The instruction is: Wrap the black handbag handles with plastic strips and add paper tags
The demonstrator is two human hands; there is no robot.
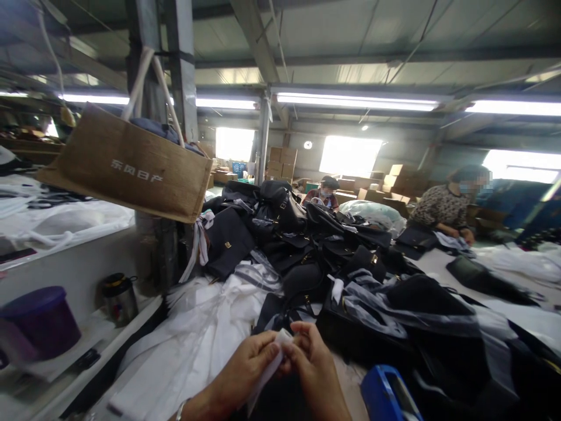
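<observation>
A white strip of thin wrapping material [268, 374] runs between my two hands at the bottom middle. My left hand [248, 363] pinches it between thumb and fingers. The fingers of my right hand [313, 361] close on its upper end, beside the left thumb. Whether the strip is wrapped around something there cannot be made out. Below the hands lies a dark item [280, 397], mostly hidden by them. A heap of black handbags [302, 257] with gold-coloured clasps rises just beyond, some wrapped in translucent white sheet [372, 304].
White sheets [197, 327] spread left of my hands. A blue tape dispenser-like object [388, 392] stands at lower right. A brown tote bag [131, 164] hangs on a metal post. A purple bucket [41, 321] and a flask [119, 298] stand left. Two people work across the table.
</observation>
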